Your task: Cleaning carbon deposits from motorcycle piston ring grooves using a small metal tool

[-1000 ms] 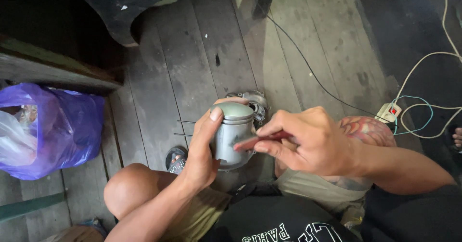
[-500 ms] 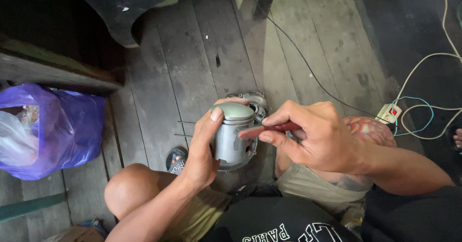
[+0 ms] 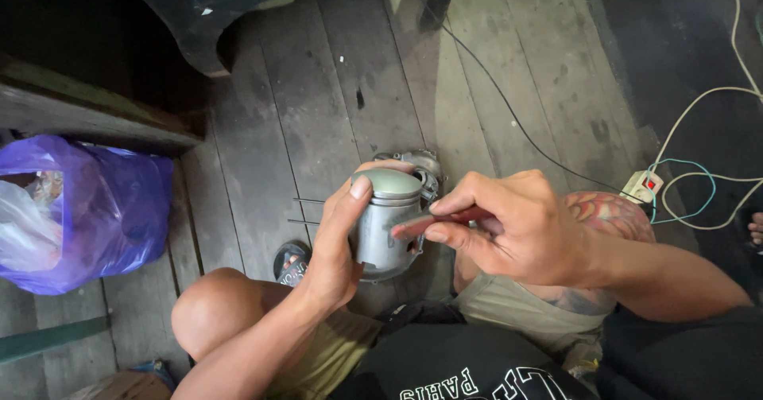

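Note:
My left hand [image 3: 334,245] grips a grey metal piston [image 3: 385,221], thumb on its domed crown and fingers wrapped behind. My right hand [image 3: 509,225] pinches a thin reddish tool [image 3: 433,222] whose tip rests against the piston's side wall. Both hands are held above my knees, over the wooden plank floor [image 3: 318,90]. A round metal part [image 3: 421,165] lies on the floor just behind the piston, mostly hidden by it.
A purple plastic bag [image 3: 87,209] sits at the left beside a wooden beam [image 3: 87,118]. White and green cables run to a small white socket [image 3: 642,185] at the right. A dark curved object [image 3: 214,10] lies at the top. A sandal [image 3: 292,262] shows between my knees.
My right hand has shifted the reddish tool slightly along the piston's side. The left hand keeps the piston in the same grip.

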